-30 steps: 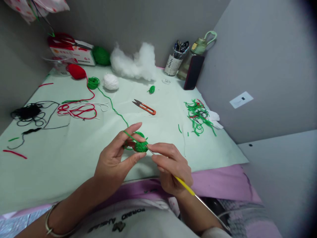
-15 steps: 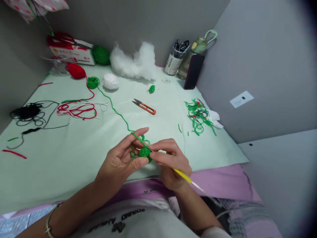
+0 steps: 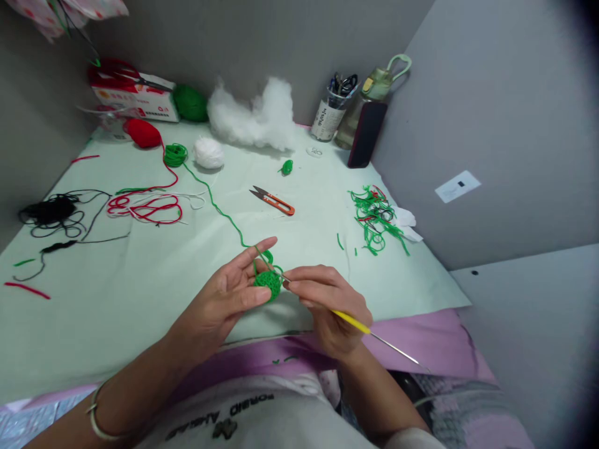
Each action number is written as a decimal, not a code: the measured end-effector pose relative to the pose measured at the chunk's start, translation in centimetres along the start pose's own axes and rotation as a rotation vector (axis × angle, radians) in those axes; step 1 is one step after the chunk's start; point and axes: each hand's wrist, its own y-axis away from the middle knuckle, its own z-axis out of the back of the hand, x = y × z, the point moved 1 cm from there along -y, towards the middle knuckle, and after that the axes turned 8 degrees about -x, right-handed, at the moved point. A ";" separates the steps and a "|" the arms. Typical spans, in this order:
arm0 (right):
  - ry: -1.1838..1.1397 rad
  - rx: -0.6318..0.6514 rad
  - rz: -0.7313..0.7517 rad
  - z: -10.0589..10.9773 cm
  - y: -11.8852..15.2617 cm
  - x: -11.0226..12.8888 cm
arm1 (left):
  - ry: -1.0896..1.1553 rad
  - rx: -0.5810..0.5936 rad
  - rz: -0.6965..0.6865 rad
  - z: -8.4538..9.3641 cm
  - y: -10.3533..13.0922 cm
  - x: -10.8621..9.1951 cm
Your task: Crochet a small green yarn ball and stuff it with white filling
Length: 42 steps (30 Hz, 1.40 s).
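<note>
My left hand (image 3: 234, 293) pinches a small green crochet piece (image 3: 268, 284) between thumb and fingers, its index finger stretched out with green yarn (image 3: 224, 214) running over it. That strand leads back to a small green coil (image 3: 175, 155) on the table. In my right hand (image 3: 327, 299) is a crochet hook with a yellow grip (image 3: 350, 321); its metal tip meets the right edge of the crochet piece. The hook's other metal end sticks out past my wrist. Orange thread snips (image 3: 276, 202) lie beyond my hands.
Red (image 3: 144, 133) and white (image 3: 208, 153) yarn balls stand at the back left, near fluffy white stuffing (image 3: 253, 118). Black yarn (image 3: 51, 212) lies far left. Green yarn scraps (image 3: 374, 218) are heaped right, before a phone (image 3: 368, 135), bottle (image 3: 377, 84) and pen cup (image 3: 327, 118).
My right hand has shifted slightly right and down, showing more of the hook. The crochet piece has moved a little left with my left hand and turned, so more of it shows.
</note>
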 end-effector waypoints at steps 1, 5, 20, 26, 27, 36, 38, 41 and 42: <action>0.009 0.011 -0.004 0.2 -0.1 0.2 | -0.022 -0.011 -0.025 0.1 -0.1 -0.1; 0.039 0.024 -0.026 0.6 -0.3 1.1 | -0.132 -0.047 -0.097 0.7 -0.2 -0.5; -0.527 -0.233 -0.708 -0.4 -0.3 0.8 | -0.281 -0.060 -0.128 1.3 -0.3 -0.4; -0.538 -0.321 -0.812 -1.8 0.0 0.9 | -0.288 0.009 -0.093 0.4 -0.4 0.5; -0.507 -0.343 -0.787 -1.9 0.0 0.9 | -0.261 0.031 -0.082 0.3 -0.4 0.6; -0.362 -0.301 -0.561 -2.0 0.4 0.0 | -0.247 0.031 -0.089 0.5 -0.2 0.5; -0.374 -0.281 -0.561 -1.9 0.2 -0.1 | -0.241 0.034 -0.099 0.5 -0.2 0.5; -0.323 -0.246 -0.521 -1.8 0.1 0.0 | -0.240 0.018 -0.134 0.4 -0.3 0.5; -0.251 -0.223 -0.476 -1.8 0.2 0.2 | -0.240 0.006 -0.148 0.3 -0.3 0.5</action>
